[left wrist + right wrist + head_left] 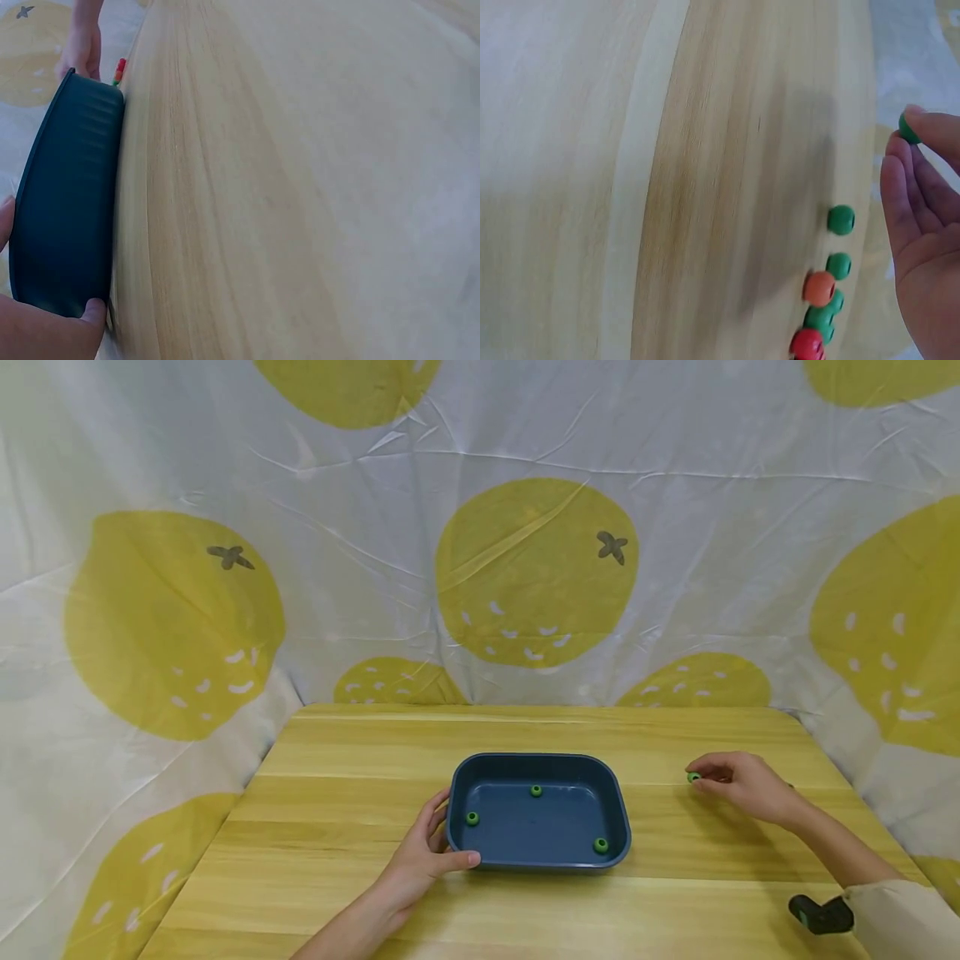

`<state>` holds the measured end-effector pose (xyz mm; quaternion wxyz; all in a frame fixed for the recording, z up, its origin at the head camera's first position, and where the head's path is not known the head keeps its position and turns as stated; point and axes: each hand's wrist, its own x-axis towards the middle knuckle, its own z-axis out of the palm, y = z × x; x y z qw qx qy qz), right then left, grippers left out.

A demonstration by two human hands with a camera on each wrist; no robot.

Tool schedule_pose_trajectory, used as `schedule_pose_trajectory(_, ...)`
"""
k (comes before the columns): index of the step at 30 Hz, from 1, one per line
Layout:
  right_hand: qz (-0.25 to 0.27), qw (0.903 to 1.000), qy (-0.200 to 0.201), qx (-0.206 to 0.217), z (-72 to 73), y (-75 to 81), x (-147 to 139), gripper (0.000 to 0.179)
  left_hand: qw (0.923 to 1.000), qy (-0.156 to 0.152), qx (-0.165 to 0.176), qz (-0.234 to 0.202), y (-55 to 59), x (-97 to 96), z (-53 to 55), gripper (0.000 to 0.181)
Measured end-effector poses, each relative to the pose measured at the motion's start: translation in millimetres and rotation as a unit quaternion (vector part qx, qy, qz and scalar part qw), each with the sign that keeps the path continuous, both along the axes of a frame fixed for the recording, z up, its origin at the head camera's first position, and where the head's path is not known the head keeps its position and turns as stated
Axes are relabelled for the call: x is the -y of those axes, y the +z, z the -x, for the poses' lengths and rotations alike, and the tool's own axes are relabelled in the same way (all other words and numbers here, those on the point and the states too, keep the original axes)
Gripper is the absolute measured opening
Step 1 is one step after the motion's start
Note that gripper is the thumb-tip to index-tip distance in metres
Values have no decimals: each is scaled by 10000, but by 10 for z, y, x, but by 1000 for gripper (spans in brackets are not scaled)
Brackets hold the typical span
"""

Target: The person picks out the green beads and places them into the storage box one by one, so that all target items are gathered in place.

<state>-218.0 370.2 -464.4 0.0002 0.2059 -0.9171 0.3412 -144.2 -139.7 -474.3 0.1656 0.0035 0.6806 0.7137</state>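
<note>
Blue, round-cornered tray (540, 768) on the table (345, 827): the left hand (416, 860) grips its left edge by the near corner, a hold I, at my remote post, would keep steady. Three green beads (601, 846) lie inside, by the near right corner, left edge and far edge. Toward the table's right edge, the right hand (750, 785) pinches another holed bead (691, 776), best squeezed evenly lest it slip.

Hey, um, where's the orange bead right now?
In the right wrist view, the orange bead is on the table toward the lower right, among green beads and to the left of the right hand.
</note>
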Motion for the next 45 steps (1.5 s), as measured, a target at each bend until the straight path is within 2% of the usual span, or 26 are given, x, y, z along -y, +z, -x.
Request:
schedule_pose_trajectory(5, 58, 9995, 190, 261, 73, 48, 121, 19, 10000, 18, 14, 37, 1, 6, 1, 105)
schedule_pose_trajectory(10, 32, 9995, 280, 139, 152, 132, 260, 19, 10000, -14, 16, -39, -3, 17, 1, 106)
schedule_pose_trajectory(17, 115, 9974, 688, 155, 288, 219, 523, 19, 9999, -62, 40, -138, -17, 4, 13, 105)
schedule_pose_trajectory(23, 149, 9950, 979, -152, 455, 294, 811, 16, 9999, -33, 54, -140, -18, -9, 20, 104)
schedule_pose_trajectory(29, 167, 9916, 1281, -5, 567, 359, 1042, 15, 9999, -16, 63, -103, -4, 2, -2, 104)
schedule_pose_trajectory(38, 173, 9883, 1513, 93, 667, 414, 1279, 17, 9999, -9, 91, -86, 10, 10, -8, 104)
schedule_pose_trajectory(45, 241, 9815, 1890, 171, 686, 437, 1511, 16, 9999, -21, 74, -116, 3, 14, 4, 104)
